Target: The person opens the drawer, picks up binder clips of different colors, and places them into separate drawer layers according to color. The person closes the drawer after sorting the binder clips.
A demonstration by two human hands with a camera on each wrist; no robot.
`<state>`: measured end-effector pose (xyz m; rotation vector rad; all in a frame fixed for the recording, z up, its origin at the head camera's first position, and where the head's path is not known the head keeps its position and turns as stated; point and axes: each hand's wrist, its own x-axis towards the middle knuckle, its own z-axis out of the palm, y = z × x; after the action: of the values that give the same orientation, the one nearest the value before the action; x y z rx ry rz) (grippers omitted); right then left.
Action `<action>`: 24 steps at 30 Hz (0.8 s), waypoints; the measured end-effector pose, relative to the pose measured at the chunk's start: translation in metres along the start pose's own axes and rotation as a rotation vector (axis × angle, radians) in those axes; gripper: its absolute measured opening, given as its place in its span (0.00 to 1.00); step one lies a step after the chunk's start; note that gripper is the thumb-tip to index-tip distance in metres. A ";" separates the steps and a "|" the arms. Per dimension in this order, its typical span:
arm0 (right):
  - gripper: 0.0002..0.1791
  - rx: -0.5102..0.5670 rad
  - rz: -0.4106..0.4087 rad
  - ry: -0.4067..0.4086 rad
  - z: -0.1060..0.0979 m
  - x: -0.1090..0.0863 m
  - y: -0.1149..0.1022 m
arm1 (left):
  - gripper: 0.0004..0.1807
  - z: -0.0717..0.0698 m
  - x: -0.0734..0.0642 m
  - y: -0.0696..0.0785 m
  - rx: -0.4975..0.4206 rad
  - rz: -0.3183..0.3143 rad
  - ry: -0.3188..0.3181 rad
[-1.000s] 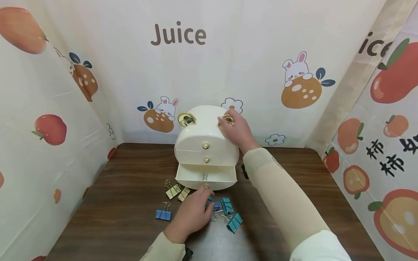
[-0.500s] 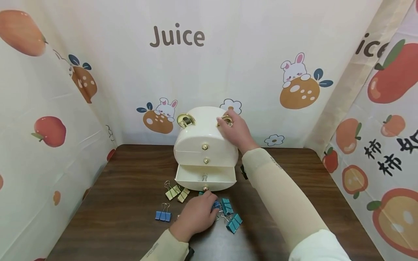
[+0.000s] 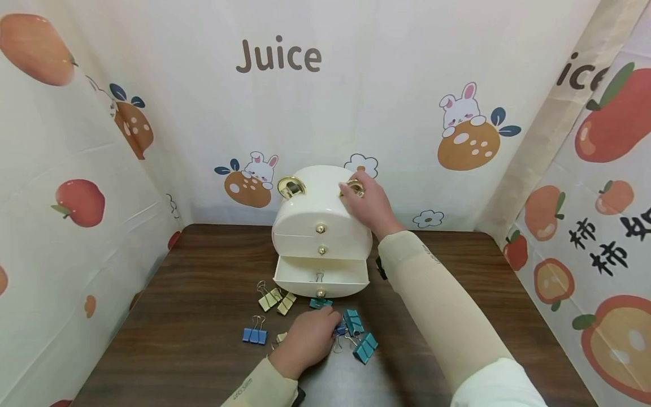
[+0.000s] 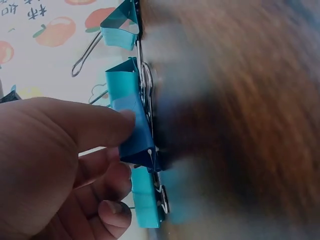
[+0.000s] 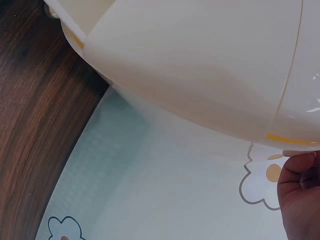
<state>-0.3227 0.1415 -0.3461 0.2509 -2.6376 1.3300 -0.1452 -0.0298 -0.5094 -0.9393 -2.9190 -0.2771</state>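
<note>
My left hand [image 3: 310,339] is low over the dark table, its thumb and fingers pinching a blue binder clip [image 4: 135,131]. In the left wrist view that clip overlaps teal binder clips [image 4: 146,197] above and below it. My right hand [image 3: 370,203] grips the gold ring-shaped ear [image 3: 355,187] on top of a white rounded drawer box [image 3: 320,203]; only part of this hand shows in the right wrist view. The box's bottom drawer [image 3: 297,287] is pulled out, and the wire handles of a clip [image 3: 319,277] rise inside it.
Two yellow clips [image 3: 286,303] lie left of the drawer's front, with a blue clip [image 3: 255,335] nearer. Another yellow clip [image 3: 281,337] shows beside my left hand. A teal clip [image 3: 321,303] lies before the drawer. Printed curtains [image 3: 386,113] surround the table [image 3: 203,316].
My left hand has moved down and slightly right, away from the drawer's front knob, uncovering a teal clip and part of a yellow one. The right hand stays on the ear.
</note>
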 end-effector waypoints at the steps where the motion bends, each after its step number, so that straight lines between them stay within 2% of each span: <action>1: 0.16 0.001 -0.001 0.001 0.000 0.000 0.000 | 0.08 0.000 0.000 0.000 0.005 -0.001 -0.001; 7: 0.15 0.002 -0.001 0.001 0.001 0.000 0.001 | 0.07 0.001 -0.001 0.002 0.000 -0.010 0.000; 12: 0.16 0.003 -0.003 -0.002 0.001 0.001 0.001 | 0.05 0.001 -0.004 0.002 -0.050 -0.021 0.016; 19: 0.15 -0.002 -0.006 0.005 0.000 0.000 0.001 | 0.08 -0.003 -0.006 0.000 -0.148 -0.034 0.091; 24: 0.15 -0.003 -0.004 0.005 0.000 0.000 0.001 | 0.09 -0.011 -0.008 -0.004 -0.191 -0.046 0.137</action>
<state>-0.3234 0.1420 -0.3467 0.2522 -2.6336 1.3231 -0.1406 -0.0396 -0.4997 -0.8390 -2.8280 -0.6069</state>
